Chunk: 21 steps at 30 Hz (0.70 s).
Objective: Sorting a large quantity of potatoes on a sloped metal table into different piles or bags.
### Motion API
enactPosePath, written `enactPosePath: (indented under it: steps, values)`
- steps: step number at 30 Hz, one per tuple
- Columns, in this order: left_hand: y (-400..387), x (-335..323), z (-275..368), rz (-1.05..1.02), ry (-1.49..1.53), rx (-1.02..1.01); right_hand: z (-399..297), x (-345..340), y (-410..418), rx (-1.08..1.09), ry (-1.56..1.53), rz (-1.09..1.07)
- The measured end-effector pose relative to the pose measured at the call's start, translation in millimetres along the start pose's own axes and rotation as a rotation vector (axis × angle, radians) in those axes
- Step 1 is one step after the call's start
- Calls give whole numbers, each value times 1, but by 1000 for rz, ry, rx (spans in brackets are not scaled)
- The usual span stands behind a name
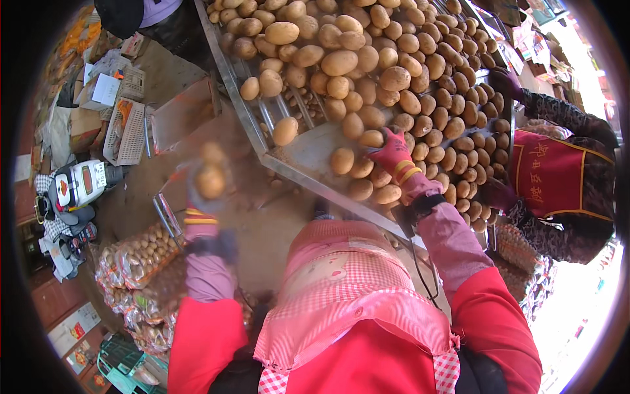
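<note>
Many potatoes [339, 62] cover a metal-framed sorting table [315, 178] with rollers at its upper left part. My right hand [396, 150], in a red and grey work glove with yellow bands, reaches over the table with its fingers on a potato [372, 139]. Beyond the table's left edge my left hand [204, 194], gloved and blurred, has a potato [210, 181] at its palm. A second blurred round shape, apparently another potato [212, 152], shows just above it; whether the hand touches it I cannot tell.
A co-worker in a red apron [549, 172] works at the table's right side with dark gloves. Bagged potatoes [147, 256] are stacked at lower left. White plastic crates [120, 130], cardboard boxes and a parked scooter [81, 184] stand at left. A cable hangs beside my right arm.
</note>
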State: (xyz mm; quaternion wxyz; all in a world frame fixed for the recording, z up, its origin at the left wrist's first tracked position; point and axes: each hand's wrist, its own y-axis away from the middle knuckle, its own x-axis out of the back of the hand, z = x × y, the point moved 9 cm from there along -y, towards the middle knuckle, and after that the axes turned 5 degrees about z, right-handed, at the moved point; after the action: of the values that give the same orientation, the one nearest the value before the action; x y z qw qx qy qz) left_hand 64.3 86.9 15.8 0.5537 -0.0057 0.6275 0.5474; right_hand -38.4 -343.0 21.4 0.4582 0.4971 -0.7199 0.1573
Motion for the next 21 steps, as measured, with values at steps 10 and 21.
enactPosePath:
  steps: [10,21]
  values:
    - [46,-34,-81,-95,27,87,-208,-18,115,519,-664,-70]
    - [29,135,91,646,89,-424,-13,-3,182,43,-307,-338]
